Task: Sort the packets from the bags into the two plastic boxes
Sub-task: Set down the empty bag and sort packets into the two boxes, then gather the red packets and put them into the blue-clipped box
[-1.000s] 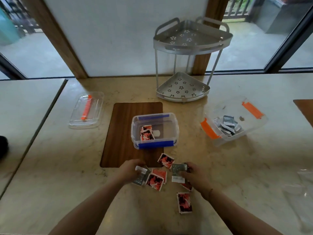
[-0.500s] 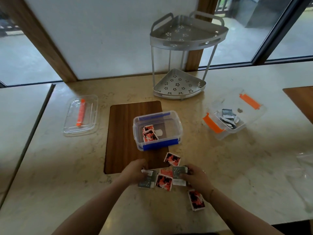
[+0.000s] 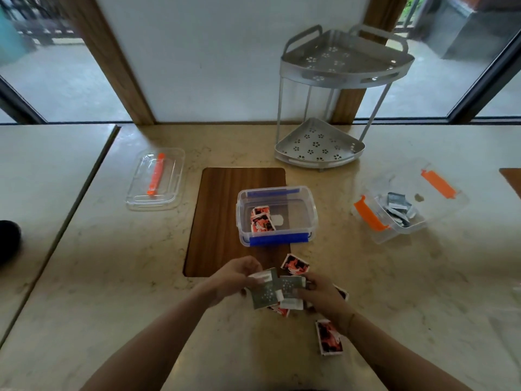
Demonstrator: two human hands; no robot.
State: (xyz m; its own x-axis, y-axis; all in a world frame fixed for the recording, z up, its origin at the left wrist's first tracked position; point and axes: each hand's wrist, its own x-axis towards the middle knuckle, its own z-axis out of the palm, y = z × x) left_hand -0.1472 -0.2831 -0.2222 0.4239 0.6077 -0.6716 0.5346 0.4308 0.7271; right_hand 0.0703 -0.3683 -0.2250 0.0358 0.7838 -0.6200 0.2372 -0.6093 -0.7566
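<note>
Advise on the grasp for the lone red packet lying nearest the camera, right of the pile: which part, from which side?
Pinch the red packet across its two long edges, coming straight down from above. It lies flat on the counter, long axis running roughly toward the camera, apart from the pile, with its lower end free. The right hand hovers just above its far end, so probably that hand takes it.

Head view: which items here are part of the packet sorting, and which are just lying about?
Job: left hand and right hand, each holding a grey packet; red packets on the counter; blue-clip box; orange-clip box.

Lying about: corner rack, loose lid, wooden board.
</note>
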